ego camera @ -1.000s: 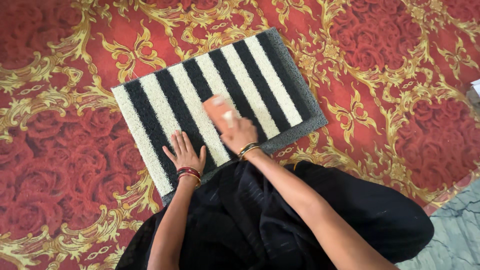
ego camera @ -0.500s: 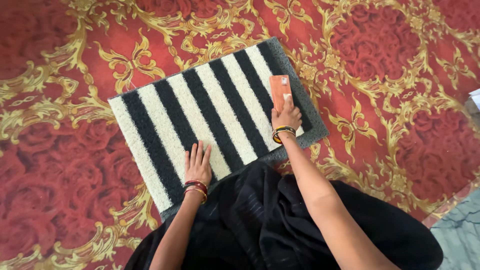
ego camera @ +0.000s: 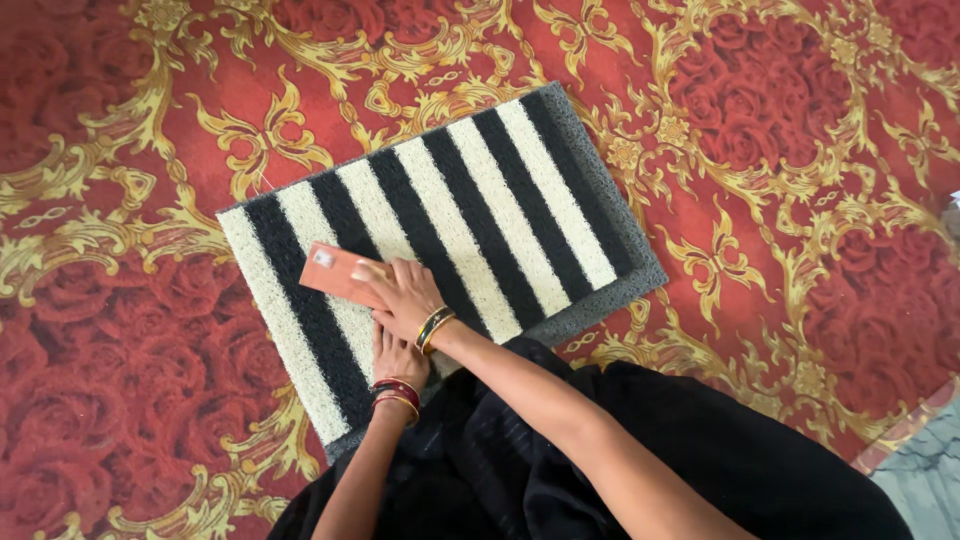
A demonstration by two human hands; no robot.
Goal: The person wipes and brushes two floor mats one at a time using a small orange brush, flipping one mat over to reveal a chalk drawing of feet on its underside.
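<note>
Stripes of black and cream run across the doormat (ego camera: 470, 210), which lies at a slant on the red and gold carpet (ego camera: 800, 150). Right hand (ego camera: 405, 295) is closed around a flat orange-brown brush (ego camera: 338, 272), pressing it onto the mat's left part, over a black stripe and the cream one beside it. Left hand (ego camera: 395, 355) lies flat, fingers spread, holding nothing, on the mat's near edge just under the right wrist. Bangles (ego camera: 397, 394) ring both wrists. Black cloth (ego camera: 600, 480) covers the person's lap and overlaps the mat's near edge.
</note>
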